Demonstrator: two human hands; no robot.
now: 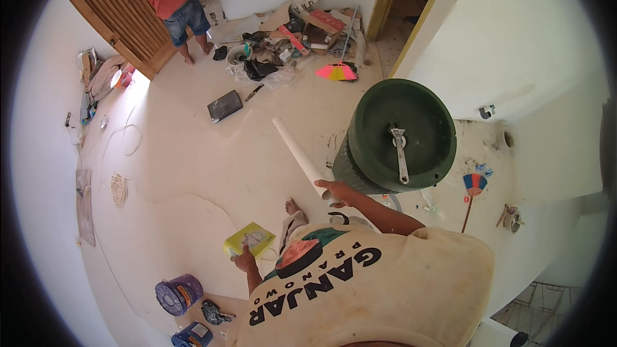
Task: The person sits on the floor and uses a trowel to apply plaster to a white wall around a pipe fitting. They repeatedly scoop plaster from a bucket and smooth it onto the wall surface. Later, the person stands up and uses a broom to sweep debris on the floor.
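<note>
My right hand (337,193) is closed around the near end of a long white tube (297,151), perhaps a pipe or a roll, which slants away to the upper left. My left hand (244,259) grips a yellow-green package (256,238) low at my left side, beside my leg. Just beyond my right hand stands a large dark green drum (366,106). On its top lies a metal adjustable wrench (401,154).
A person (170,0) stands by the slatted wooden door (112,9). Rubbish (289,35) is heaped along the far wall, with a pink-yellow broom (337,72). A dark flat box (225,106) and coiled cable (119,188) lie on the floor. Buckets (178,294) stand near left.
</note>
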